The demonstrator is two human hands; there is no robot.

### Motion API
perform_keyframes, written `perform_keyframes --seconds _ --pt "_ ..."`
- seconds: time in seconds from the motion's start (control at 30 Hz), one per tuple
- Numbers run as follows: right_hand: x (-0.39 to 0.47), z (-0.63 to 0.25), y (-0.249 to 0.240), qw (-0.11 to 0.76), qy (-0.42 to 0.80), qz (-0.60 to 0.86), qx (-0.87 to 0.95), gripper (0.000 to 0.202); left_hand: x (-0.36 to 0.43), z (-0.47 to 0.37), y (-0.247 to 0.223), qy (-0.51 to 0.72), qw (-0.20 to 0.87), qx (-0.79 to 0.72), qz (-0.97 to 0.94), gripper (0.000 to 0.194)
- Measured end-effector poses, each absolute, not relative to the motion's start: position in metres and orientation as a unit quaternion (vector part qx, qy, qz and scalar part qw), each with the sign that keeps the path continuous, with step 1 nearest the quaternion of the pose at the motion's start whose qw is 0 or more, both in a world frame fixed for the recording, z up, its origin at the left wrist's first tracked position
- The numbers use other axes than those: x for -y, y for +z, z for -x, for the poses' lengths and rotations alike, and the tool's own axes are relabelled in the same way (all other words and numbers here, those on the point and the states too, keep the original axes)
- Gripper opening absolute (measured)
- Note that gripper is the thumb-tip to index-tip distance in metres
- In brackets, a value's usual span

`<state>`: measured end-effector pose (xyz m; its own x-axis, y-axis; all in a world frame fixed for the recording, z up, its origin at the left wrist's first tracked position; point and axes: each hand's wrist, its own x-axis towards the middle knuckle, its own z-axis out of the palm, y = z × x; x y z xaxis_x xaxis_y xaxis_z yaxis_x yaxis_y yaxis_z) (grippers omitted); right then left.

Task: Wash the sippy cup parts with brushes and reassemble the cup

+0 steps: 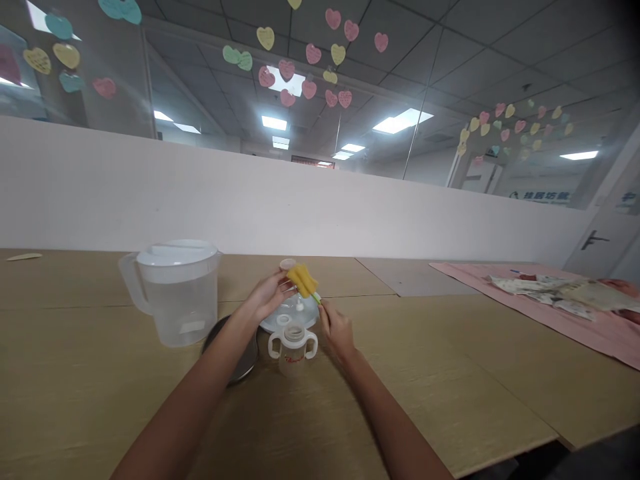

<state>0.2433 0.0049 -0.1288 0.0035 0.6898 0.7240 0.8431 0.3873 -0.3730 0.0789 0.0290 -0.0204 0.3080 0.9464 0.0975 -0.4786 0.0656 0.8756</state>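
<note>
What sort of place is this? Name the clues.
Probably an office or shared workroom: a grid ceiling with panel lights, a glass partition with paper heart notes, and a long wooden desk.

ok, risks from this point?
1. The bottle stands open right under both hands; a bump from the right hand could tip it.
2. The sponge brush is pinched between the left hand and the right; a slip could drop it onto the plate.
3. The jug stands beside the left forearm; a sweep could knock it.

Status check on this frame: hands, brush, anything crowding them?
Left hand on sponge brush; right hand grips its handle. Baby bottle between wrists. Pitcher close left.
</note>
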Motion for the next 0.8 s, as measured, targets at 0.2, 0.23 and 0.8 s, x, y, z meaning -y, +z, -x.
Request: perform_keyframes --seconds 0.2,0.23,0.8 --pt "-0.009 -0.251 -0.132 0.405 -0.087 0.531 0.739 0.038 -0.032 -0.064 -0.009 0.546 0.686 -0.278 -0.393 0.01" --pt "-0.009 -0.252 -0.132 0.402 -0.086 0.528 0.743 0.037 -0.032 -0.062 -0.009 0.546 0.678 -0.283 -0.404 0.01" --pt "-0.014 -0.258 -0.138 0.469 -0.18 0.539 0.676 0.03 -0.023 -0.02 0.002 0.373 0.125 -0.526 -0.754 0.025"
